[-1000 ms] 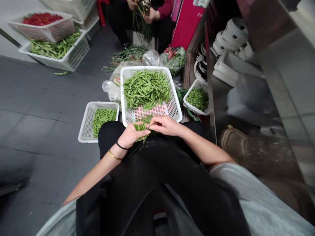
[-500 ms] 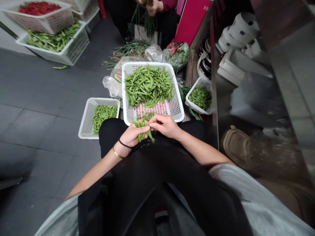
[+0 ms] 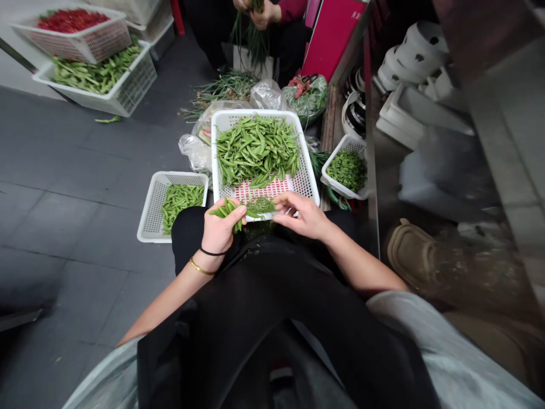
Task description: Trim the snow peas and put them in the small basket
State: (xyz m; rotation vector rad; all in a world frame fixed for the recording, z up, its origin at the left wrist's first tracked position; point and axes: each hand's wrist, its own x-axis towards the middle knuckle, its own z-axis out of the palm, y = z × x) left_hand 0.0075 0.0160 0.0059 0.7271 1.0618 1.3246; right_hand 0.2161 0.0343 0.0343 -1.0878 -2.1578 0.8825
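Note:
My left hand (image 3: pixel 220 227) is closed around several green pea pods (image 3: pixel 227 208), which poke out past the thumb and fingers. To its right, over the near rim of the large white basket (image 3: pixel 311 190), my right hand (image 3: pixel 304 216) has its thumb and fingers apart, and I see nothing held in it. Between the two hands lies a small heap of thin green trimmings (image 3: pixel 260 204) at the basket's near end. A big pile of pea pods (image 3: pixel 258 147) fills the basket's far part.
On the left stands a smaller white basket (image 3: pixel 149 218) of pods; on the right, one with leafy greens (image 3: pixel 347 169). Stacked baskets (image 3: pixel 128 94) hold greens and red peppers. Ahead, another person's hands (image 3: pixel 264 12) hold long green stalks. A metal shelf edge (image 3: pixel 373 187) runs along my right.
My hands have moved apart: the left shifted left with the pods, the right moved rightward and its fingers spread. The trimmings between them show more. The other person's hands moved slightly.

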